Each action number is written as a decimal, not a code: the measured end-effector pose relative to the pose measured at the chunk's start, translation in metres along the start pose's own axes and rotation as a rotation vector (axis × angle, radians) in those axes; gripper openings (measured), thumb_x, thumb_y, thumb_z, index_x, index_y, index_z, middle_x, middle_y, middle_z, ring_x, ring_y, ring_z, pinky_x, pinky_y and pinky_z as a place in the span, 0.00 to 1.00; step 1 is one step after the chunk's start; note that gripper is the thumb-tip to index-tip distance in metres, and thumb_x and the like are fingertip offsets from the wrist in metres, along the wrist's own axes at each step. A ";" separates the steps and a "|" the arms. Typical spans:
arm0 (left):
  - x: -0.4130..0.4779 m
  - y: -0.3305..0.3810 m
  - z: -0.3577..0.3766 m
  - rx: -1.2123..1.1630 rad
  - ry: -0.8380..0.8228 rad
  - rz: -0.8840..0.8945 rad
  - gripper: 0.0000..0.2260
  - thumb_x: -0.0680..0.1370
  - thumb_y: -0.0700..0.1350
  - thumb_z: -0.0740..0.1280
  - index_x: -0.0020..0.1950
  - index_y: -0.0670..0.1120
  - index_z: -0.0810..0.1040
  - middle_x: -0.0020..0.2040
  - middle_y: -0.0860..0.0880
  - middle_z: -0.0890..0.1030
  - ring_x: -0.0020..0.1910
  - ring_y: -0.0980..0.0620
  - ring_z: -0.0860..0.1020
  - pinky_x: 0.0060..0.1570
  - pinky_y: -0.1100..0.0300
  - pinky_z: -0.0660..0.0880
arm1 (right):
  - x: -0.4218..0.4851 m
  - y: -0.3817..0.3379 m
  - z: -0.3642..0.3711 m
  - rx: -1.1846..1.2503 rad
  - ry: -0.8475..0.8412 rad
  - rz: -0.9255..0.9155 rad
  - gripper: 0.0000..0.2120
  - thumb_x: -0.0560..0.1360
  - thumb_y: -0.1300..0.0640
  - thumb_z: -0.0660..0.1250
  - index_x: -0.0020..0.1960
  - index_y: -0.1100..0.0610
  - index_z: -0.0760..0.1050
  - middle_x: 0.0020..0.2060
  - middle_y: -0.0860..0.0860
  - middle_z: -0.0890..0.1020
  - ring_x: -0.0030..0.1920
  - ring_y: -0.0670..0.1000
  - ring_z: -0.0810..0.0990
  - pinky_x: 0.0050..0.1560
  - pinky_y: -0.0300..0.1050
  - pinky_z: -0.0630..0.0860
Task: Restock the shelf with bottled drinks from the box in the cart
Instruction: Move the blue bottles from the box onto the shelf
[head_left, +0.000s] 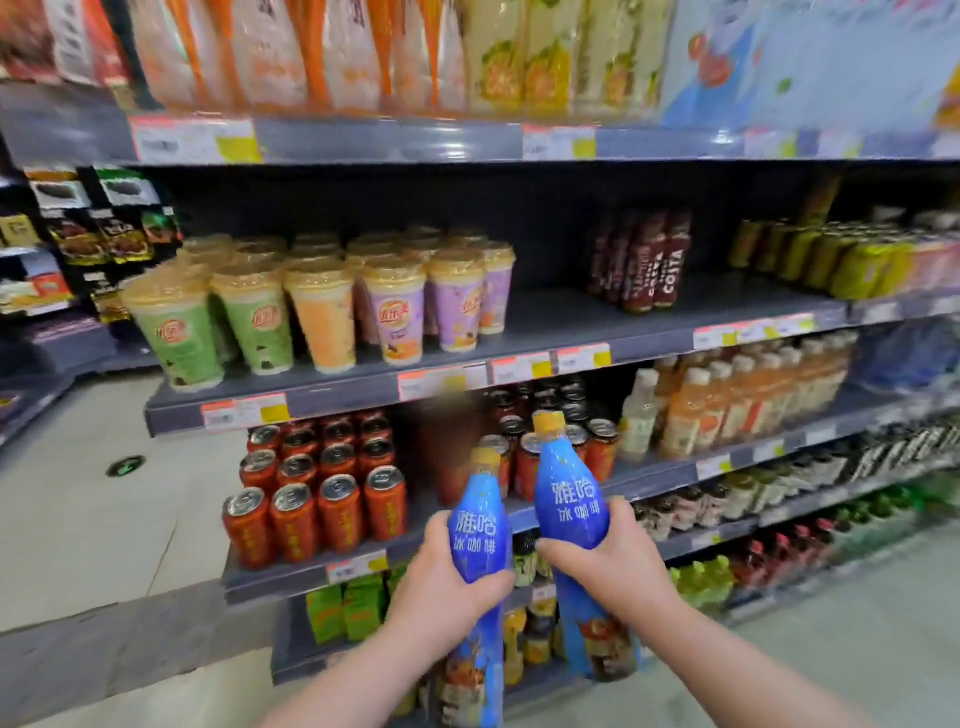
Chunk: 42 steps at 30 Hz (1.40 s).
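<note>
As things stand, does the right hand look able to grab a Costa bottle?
Probably not: the right hand grips a blue bottle, so it has no free grip. The way itself looks open, with bare shelf in front of the Costa bottles.

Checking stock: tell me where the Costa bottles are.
In the head view, the Costa bottles stand right of centre on a shelf, between the lidded cups and the yellow cans.

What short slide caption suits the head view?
Left hand grips left blue bottle, right hand grips right blue bottle, facing the shelf.
</note>
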<state>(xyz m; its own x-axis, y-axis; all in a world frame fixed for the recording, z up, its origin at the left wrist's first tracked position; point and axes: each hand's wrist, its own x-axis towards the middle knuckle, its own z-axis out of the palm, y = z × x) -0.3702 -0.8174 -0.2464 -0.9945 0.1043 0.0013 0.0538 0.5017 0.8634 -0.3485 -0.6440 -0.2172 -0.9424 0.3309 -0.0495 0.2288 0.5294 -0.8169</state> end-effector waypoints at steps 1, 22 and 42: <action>0.005 0.009 0.002 0.010 -0.004 0.012 0.28 0.66 0.52 0.74 0.57 0.58 0.60 0.46 0.60 0.74 0.48 0.53 0.76 0.48 0.60 0.71 | 0.006 -0.003 -0.006 0.020 0.013 -0.009 0.25 0.63 0.46 0.77 0.50 0.53 0.66 0.38 0.42 0.74 0.43 0.49 0.75 0.42 0.44 0.68; 0.241 0.137 0.009 -0.124 0.014 0.309 0.26 0.66 0.50 0.76 0.55 0.57 0.64 0.49 0.56 0.77 0.48 0.54 0.76 0.47 0.61 0.69 | 0.245 -0.090 -0.095 0.070 0.258 -0.074 0.27 0.63 0.42 0.76 0.52 0.55 0.69 0.44 0.48 0.76 0.44 0.49 0.76 0.42 0.44 0.70; 0.309 0.153 0.010 -0.179 0.105 0.287 0.31 0.63 0.55 0.77 0.61 0.57 0.66 0.51 0.60 0.76 0.46 0.66 0.74 0.40 0.73 0.67 | 0.437 -0.128 -0.069 0.134 0.219 -0.141 0.38 0.54 0.38 0.78 0.55 0.58 0.73 0.49 0.54 0.81 0.49 0.55 0.81 0.53 0.51 0.78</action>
<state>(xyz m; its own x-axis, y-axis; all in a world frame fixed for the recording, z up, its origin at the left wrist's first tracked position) -0.6682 -0.6996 -0.1194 -0.9456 0.1251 0.3004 0.3248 0.3056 0.8951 -0.7731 -0.5133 -0.0946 -0.8840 0.4300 0.1834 0.0513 0.4792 -0.8762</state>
